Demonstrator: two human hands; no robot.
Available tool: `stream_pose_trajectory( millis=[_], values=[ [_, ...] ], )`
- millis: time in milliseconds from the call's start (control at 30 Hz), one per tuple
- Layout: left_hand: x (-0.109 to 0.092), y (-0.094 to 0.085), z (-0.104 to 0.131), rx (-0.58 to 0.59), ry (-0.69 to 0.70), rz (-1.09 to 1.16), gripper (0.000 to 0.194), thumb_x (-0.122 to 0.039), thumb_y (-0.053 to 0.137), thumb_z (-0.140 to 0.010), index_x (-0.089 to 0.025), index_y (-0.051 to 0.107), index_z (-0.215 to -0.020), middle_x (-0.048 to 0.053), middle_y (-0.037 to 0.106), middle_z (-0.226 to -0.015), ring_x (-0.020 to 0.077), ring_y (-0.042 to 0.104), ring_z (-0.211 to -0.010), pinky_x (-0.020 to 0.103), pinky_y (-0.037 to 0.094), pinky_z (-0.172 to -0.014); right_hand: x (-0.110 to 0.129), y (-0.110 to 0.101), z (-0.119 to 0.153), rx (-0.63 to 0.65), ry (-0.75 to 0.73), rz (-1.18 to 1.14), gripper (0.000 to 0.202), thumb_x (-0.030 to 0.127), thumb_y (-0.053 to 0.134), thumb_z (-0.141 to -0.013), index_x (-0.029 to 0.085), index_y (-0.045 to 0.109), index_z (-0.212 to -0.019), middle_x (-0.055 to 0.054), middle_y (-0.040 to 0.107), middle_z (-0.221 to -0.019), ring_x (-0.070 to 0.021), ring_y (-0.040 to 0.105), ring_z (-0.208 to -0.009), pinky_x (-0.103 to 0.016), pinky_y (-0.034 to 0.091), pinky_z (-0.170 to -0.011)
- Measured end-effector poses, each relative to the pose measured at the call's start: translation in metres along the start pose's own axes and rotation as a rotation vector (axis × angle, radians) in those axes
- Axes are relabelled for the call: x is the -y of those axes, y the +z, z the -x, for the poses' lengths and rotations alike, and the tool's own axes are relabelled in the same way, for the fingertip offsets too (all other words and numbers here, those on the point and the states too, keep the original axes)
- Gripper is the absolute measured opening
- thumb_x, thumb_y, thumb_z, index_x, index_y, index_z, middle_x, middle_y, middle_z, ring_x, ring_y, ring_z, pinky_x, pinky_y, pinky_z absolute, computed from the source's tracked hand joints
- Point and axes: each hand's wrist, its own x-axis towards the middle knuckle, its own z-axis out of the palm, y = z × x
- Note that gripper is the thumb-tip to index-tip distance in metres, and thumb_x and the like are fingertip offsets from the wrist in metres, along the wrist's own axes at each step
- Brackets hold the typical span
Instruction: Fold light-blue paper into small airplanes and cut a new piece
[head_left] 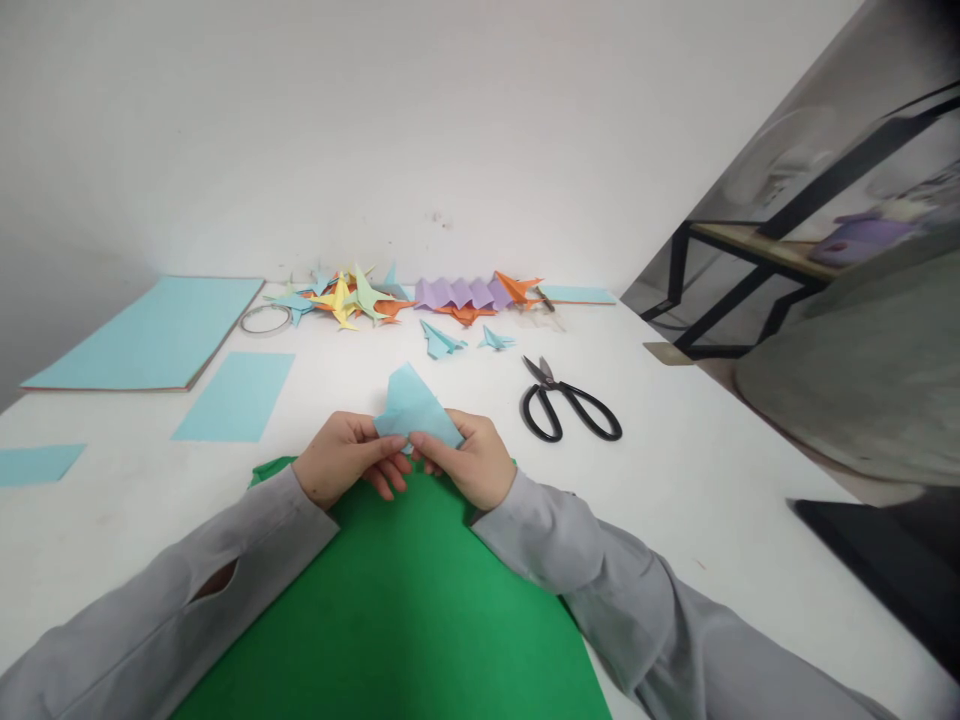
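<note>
A light blue folded sheet of paper (412,402) is held up between my two hands, over the near part of the table. My left hand (352,455) pinches its lower left side, thumb on top and fingers curled beneath. On the lower right edge, my right hand (474,458) grips it with the thumb pressed near the middle. Both thumb tips are close together at the bottom of the paper. Black-handled scissors (551,392) lie to the right of my right hand, blades slightly apart. Beyond the paper sit two small blue folded paper planes (442,342).
Flat blue paper rectangles (238,398) and a blue paper stack (161,330) lie at left. Along the wall are colourful folded paper figures (352,298), a purple pleated strip (459,294) and a wire ring (266,319). A black-framed shelf (757,250) stands at right.
</note>
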Motion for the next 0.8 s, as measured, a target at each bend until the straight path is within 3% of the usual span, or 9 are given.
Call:
stream_pose_trajectory(
  millis=[300,500,800],
  values=[
    [-0.0031,0.0006,0.002,-0.012,-0.012,0.069,0.027,-0.034,0.068,-0.066,-0.008,0.062,-0.06,0.006,0.066,-0.058,0.0122,0.059,-0.043,0.02,0.048,-0.036,-0.006,-0.0023,-0.0023,-0.042,0.012,-0.042,0.022,0.034,0.065,-0.067,0.014,0.057,-0.062,0.001,0.058,-0.053,-0.0083,0.047,-0.042,-0.021,0.039,-0.042],
    [-0.0045,0.0026,0.0035,-0.056,0.021,0.069,0.028,-0.033,0.07,-0.063,-0.009,0.058,-0.054,0.002,0.061,-0.047,0.0102,0.055,-0.038,0.019,0.047,-0.034,-0.0068,-0.0023,-0.0027,-0.079,0.022,-0.08,0.027,0.037,0.068,-0.064,0.013,0.057,-0.06,0.0,0.058,-0.053,-0.0081,0.047,-0.041,-0.021,0.039,-0.041],
    [-0.0013,0.0033,0.0021,-0.073,0.086,0.037,0.029,-0.031,0.072,-0.06,-0.011,0.053,-0.052,-0.001,0.059,-0.046,0.0091,0.053,-0.035,0.019,0.045,-0.032,-0.0069,-0.0024,-0.0034,-0.028,0.018,-0.072,0.028,0.038,0.065,-0.068,0.013,0.058,-0.06,0.001,0.057,-0.052,-0.0076,0.047,-0.041,-0.021,0.038,-0.042]
  ],
)
